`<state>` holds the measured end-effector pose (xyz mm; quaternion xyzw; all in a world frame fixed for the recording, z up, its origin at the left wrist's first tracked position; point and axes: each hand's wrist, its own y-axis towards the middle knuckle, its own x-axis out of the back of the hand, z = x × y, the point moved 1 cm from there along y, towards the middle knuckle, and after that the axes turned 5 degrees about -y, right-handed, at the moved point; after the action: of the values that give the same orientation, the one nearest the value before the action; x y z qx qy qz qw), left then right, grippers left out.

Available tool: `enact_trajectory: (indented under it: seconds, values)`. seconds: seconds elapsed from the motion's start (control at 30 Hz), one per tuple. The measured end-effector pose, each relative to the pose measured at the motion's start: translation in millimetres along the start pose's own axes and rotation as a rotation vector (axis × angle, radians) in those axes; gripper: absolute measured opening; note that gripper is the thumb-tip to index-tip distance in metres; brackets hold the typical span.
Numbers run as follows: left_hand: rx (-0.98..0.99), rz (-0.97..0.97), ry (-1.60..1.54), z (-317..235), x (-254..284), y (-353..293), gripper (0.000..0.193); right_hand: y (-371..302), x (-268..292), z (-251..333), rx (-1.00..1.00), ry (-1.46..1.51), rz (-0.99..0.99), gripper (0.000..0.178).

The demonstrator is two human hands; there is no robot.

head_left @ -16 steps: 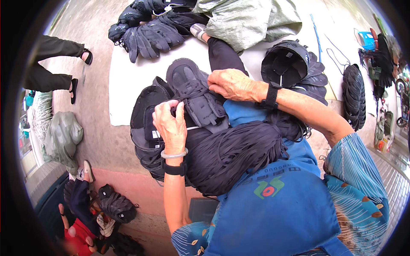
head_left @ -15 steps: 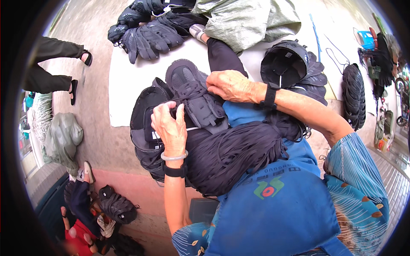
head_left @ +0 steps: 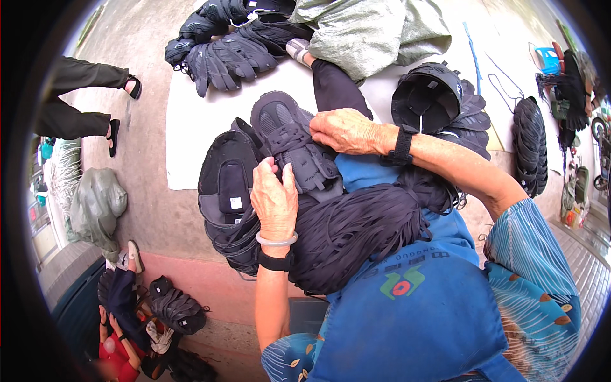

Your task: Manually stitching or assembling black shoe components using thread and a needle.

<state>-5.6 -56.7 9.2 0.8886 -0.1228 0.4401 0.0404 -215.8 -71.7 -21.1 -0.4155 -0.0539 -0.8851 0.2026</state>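
A black shoe upper (head_left: pixel 280 124) with laces across its front rests over my lap, its toe pointing away. My right hand (head_left: pixel 349 132) is closed in a pinch at its right side, on a shoelace that mostly hides behind the fingers. On the upper's left edge, my left hand (head_left: pixel 275 198) has its fingers curled, and whatever they grip is hidden. Beside that hand lies a stack of nested black uppers (head_left: pixel 219 184), openings facing up. A thick bundle of black laces (head_left: pixel 356 232) drapes over my blue apron (head_left: pixel 420 318).
Nested black uppers (head_left: pixel 426 95) stand at the right, with another row (head_left: pixel 529 146) beyond. More uppers (head_left: pixel 229 57) and a pale green sack (head_left: pixel 375 32) lie on the white sheet (head_left: pixel 191 140). A person's legs (head_left: pixel 89 99) are at far left; another person (head_left: pixel 118 344) sits lower left.
My left hand has moved right and slightly up, closer to the laced upper, its fingers more curled. My right hand stays pinched at nearly the same place.
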Motion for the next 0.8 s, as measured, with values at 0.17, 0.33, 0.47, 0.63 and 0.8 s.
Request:
enact_trajectory:
  seconds: [0.17,0.33,0.47,0.63,0.8]
  values:
    - [-0.105,-0.039,0.035,6,-10,2,0.026,10,-7,-9,-0.026,0.098,0.050,0.021]
    - [-0.201,-0.030,-0.079,16,-16,19,0.016,23,-9,-17,-0.003,0.228,0.099,0.023]
    - [-0.176,-0.017,-0.095,16,-17,21,0.019,12,-8,-5,-0.021,-0.005,-0.040,0.023]
    - [-0.257,-0.038,-0.065,8,-15,15,0.021,-10,-3,23,0.049,-0.447,-0.215,0.038]
    - [-0.262,0.033,0.196,2,-11,17,0.016,-12,-9,41,-0.001,-0.556,-0.118,0.044]
